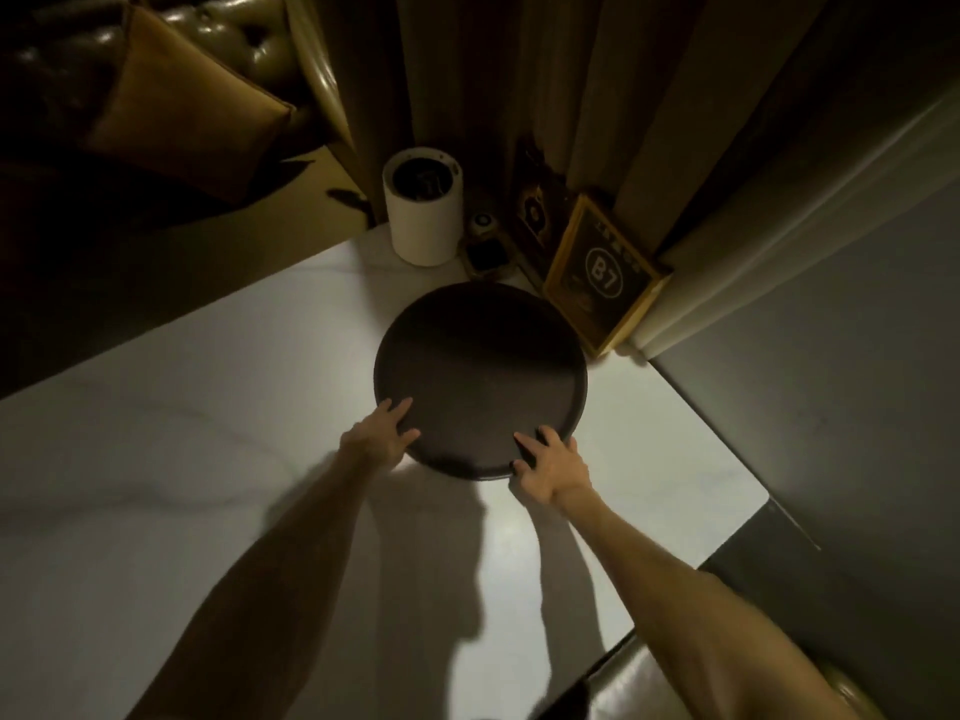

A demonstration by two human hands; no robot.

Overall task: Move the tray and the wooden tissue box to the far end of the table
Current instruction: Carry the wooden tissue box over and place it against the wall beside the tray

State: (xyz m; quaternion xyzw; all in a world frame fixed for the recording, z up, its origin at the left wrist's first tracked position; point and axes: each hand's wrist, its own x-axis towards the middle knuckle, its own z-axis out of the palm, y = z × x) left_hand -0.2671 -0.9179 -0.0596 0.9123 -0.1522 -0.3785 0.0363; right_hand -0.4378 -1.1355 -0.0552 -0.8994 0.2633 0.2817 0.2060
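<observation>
Tray: a round, dark brown tray (pixel 480 379) lies flat on the white table (pixel 208 459). It sits just past both hands, and its near rim touches them.

Left hand: the left hand (pixel 382 436) is at the near left rim of the tray. Its fingers (pixel 400 410) reach over the rim onto the dark top. The thumb points in along the rim. It looks like a light hold on the edge, but I cannot tell if anything is under the rim.

Right hand: the right hand (pixel 553 462) is at the near right rim of the tray. Its fingers (pixel 524 443) are spread and lie on the rim and the dark top. I cannot tell if it grips or only presses.

Between the hands: the nearest part of the tray rim shows between the two hands.

Past the tray: a white round pot (pixel 423 220) with dark things inside stands beyond the left hand, on the far side of the tray. A wooden framed sign with "B7" on it (pixel 602 275) leans beyond the right hand, just beside the far right rim of the tray. Small dark things (pixel 483 246) stand between the pot and the sign; they are too dim to name.

Behind all: brown curtains (pixel 467 96) hang past the far end of the table.

Arms: both bare arms reach out straight over the table.
</observation>
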